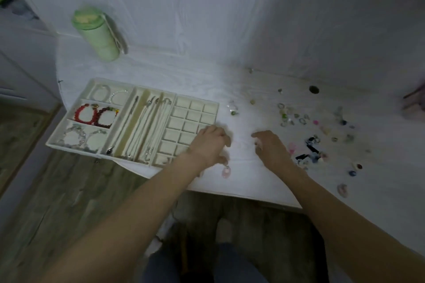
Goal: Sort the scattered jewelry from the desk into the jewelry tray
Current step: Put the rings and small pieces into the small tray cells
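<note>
Overhanging desk [253, 181] edge, tray [73, 145], left hand [208, 145] pinching pendant [226, 172]

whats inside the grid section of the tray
The grid cells in view look empty. The left hand covers the near right cells, so what they hold cannot be seen.

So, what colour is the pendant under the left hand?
Pale pink pendant, below the left hand; head view.

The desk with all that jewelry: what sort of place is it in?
Probably a room in a home. A white desk stands against a white wall, holding a compartmented jewelry tray and a green bottle, with wood-look flooring below.
</note>
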The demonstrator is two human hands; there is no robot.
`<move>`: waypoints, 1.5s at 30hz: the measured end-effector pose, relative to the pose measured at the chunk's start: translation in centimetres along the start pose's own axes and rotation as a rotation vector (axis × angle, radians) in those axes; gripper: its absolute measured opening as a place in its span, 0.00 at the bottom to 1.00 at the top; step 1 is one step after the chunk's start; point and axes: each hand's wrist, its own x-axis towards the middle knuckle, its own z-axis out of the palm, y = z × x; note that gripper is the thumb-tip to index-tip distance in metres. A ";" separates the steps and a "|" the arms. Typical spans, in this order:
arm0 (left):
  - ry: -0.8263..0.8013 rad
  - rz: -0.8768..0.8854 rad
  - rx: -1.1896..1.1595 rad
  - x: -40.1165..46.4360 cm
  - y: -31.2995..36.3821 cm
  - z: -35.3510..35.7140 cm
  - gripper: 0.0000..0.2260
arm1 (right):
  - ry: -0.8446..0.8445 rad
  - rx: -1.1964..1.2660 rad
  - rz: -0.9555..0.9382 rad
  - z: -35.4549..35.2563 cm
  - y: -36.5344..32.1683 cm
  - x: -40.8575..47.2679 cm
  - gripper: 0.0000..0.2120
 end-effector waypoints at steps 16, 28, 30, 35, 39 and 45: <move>0.138 -0.214 0.108 1.2 3.6 4.2 0.11 | -0.157 0.204 -0.067 0.5 1.2 1.6 0.08; 0.511 -0.348 -1.071 -3.5 1.7 -0.3 0.07 | -0.611 1.101 0.037 -2.5 -6.6 -0.2 0.09; 0.526 -0.385 -1.007 -4.7 0.4 -0.5 0.08 | -0.583 0.973 -0.028 -2.3 -7.7 -0.2 0.07; 0.453 -0.413 -0.994 -7.5 -1.9 -0.5 0.06 | -0.568 0.827 -0.089 -1.4 -10.4 -0.6 0.06; 0.522 -0.491 -0.972 -9.1 -3.0 0.3 0.09 | -0.616 0.863 -0.054 -0.2 -12.0 -0.7 0.07; 0.586 -0.492 -0.894 -10.2 -3.8 0.5 0.04 | -0.678 0.841 -0.026 0.9 -13.8 -0.9 0.06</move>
